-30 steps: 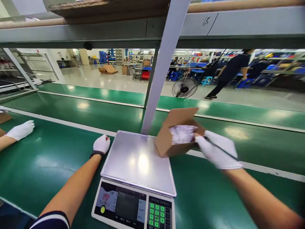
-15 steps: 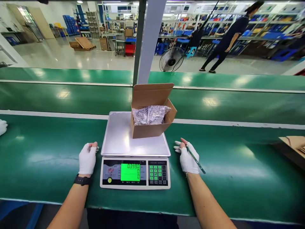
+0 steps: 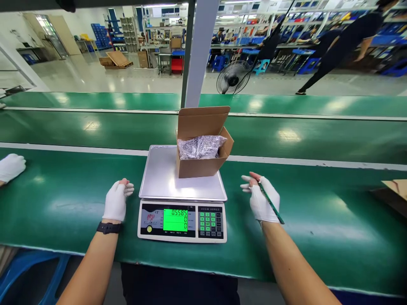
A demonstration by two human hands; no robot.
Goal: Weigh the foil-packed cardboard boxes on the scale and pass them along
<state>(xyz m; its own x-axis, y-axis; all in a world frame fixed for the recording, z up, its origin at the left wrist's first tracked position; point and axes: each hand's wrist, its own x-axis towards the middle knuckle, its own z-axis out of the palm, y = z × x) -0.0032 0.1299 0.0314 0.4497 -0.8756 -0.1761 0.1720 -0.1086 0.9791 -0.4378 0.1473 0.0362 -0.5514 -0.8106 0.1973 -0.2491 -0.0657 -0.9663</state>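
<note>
An open cardboard box with a clear bag of small parts inside stands on the steel pan of a digital scale. The scale's green display is lit. My left hand, in a white glove with a black watch at the wrist, rests on the green belt just left of the scale, fingers loosely curled and holding nothing. My right hand, also gloved, lies on the belt to the right of the scale and grips a green pencil.
The green conveyor belt runs left to right. A co-worker's gloved hand rests at the far left. Another cardboard piece lies at the right edge. A grey post rises behind the scale; a fan and a walking person are beyond.
The box was set down on the scale pan and let go. Both my hands drew back to the belt beside the scale. The display reading rose.
</note>
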